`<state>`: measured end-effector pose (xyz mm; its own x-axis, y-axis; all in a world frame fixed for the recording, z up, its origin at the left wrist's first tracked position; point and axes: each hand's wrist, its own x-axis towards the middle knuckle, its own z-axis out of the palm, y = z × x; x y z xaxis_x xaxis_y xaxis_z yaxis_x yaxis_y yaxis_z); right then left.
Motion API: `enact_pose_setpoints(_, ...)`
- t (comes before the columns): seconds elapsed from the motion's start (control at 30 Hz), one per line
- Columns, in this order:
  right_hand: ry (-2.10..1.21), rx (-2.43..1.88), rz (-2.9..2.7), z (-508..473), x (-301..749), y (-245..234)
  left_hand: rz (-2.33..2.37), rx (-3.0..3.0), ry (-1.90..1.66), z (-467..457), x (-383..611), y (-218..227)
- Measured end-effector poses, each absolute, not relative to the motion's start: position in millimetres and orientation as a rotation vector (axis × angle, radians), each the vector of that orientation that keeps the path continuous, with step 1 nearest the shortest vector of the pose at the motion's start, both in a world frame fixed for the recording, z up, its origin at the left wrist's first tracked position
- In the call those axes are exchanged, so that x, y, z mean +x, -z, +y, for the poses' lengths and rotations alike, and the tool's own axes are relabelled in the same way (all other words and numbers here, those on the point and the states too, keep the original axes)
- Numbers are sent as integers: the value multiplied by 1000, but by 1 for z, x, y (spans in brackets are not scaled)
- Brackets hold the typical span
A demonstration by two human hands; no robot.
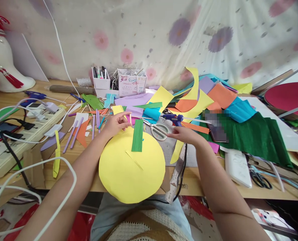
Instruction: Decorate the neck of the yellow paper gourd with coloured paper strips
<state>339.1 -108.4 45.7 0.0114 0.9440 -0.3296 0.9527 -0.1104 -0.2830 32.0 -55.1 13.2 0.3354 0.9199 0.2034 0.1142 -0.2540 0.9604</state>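
A round yellow paper disc (123,182) is at the front edge of the wooden table (189,190), and its lower part extends past this edge, above the person's lap. On the disc there is a green strip (137,135), which reaches over the upper rim, and below it a thin yellow strip (135,160), lying at a slant.

The left hand (117,123) is just above the upper left rim of the disc. Its thumb and forefinger are pressed together on a small pale piece (130,118), which stands nearly upright. The right hand (183,135) is to the right of the disc, with its fingertips at the handles of the light-grey scissors (159,130); I cannot tell whether they grip them.

Just behind the scissors lies a blue glue gun (174,119). Around it, many coloured papers are spread in a heap. To the right, a phone (216,129) rests on dark green paper (254,140). To the left, there are purple sticks (73,134) and, farther, a power strip (12,155) with cables. At the back stands a white pen box (101,82).
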Motion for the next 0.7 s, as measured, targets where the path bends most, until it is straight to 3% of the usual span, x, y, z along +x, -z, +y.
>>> enact_pose_setpoints(0.13,1243,2277,2406,-84,281,-37,941,1663,-1029,-55,32,-11)
enact_pose_setpoints(0.33,2062,2398,2176,-49,228,-24,978,1697,-1004,-57,31,-15)
enact_pose_setpoints(0.5,2401,2316,2157,-58,224,-32,1044,1801,-1006,-60,33,-18)
enact_pose_setpoints(0.7,2459,2323,2141,-66,218,-35,1044,1915,-953,-58,33,-12)
